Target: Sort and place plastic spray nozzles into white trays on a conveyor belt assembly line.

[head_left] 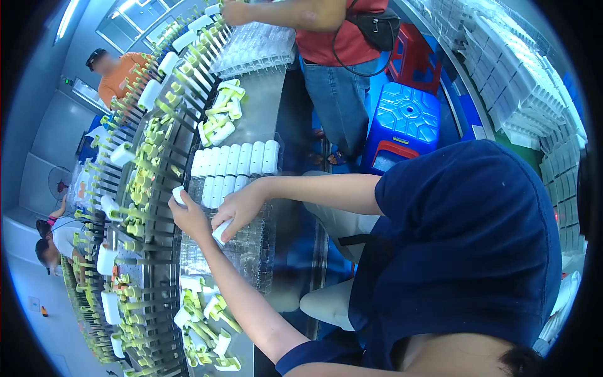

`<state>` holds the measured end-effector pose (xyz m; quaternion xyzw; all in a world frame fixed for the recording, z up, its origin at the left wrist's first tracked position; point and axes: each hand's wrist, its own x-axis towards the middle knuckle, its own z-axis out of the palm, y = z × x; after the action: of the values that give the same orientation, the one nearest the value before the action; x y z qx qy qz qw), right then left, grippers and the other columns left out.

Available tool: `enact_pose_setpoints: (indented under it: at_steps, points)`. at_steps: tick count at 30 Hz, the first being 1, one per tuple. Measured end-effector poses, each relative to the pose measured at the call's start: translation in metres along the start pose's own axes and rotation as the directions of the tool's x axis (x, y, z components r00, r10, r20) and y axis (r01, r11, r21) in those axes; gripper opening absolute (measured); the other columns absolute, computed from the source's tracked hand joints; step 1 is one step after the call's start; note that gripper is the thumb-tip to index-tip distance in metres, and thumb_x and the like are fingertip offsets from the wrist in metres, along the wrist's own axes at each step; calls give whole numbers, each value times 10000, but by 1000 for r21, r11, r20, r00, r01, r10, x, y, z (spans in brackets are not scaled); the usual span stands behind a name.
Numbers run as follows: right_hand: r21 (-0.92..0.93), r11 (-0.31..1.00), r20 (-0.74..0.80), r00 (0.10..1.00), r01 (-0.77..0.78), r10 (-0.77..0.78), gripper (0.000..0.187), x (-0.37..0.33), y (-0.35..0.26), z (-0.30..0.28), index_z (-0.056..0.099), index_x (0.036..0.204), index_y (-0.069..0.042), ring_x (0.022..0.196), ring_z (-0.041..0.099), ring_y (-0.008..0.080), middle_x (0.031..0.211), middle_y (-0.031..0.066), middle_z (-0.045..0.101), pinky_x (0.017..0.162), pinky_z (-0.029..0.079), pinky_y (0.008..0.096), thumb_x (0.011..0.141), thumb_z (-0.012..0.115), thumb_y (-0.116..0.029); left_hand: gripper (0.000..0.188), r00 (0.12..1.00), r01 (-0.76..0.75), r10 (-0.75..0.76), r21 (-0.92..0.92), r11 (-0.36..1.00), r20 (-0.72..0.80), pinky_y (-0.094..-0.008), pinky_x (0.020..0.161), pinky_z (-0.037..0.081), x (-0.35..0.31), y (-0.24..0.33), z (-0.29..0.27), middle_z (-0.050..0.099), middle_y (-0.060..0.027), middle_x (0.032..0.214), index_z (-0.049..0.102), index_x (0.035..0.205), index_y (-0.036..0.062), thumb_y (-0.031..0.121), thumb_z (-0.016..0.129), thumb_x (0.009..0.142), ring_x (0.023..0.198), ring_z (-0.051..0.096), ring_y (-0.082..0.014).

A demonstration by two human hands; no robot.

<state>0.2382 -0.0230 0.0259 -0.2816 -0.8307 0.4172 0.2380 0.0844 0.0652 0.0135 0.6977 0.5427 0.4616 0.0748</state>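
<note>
My left hand (190, 218) is closed around a white rounded plastic casing (179, 195), raised at the conveyor's edge. My right hand (244, 206) grips a second white casing (222, 231) over a clear plastic blister tray (251, 251). Part of that tray is hidden under my forearm and hand. Beyond my right hand, two rows of white casings (235, 159) lie side by side in the tray's pockets. The ends of the nearer row are covered by my hand.
A conveyor with dark upright pegs (157, 213) carries yellow-green holders and white casings. Loose yellow-green pieces lie in a pile (204, 323) and another pile (223, 113) on the bench. A co-worker in red (339, 38) stands near a blue stool (408, 116). Stacked trays (515, 75) line the wall.
</note>
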Motion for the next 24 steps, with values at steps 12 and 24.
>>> enact_pose_setpoints:
  at_steps: [12,24]
  points:
    - [-124,992,9,1000,-17,19,547,2,10,1,593,1213,-66,1079,560,342,1093,197,627,944,393,398,923,528,-524,469,1000,-11,11,-6,1000,14,-465,819,466,1,4,7,641,-279,1032,556,1171,-55,356,524,947,940,615,-434]
    - [-185,983,-115,993,16,-38,541,0,16,10,619,1208,-118,1006,625,270,1057,119,684,878,446,362,885,569,-549,466,1000,-6,6,-33,999,19,-471,809,465,0,3,5,649,-273,1019,561,1165,-58,352,524,945,936,621,-435]
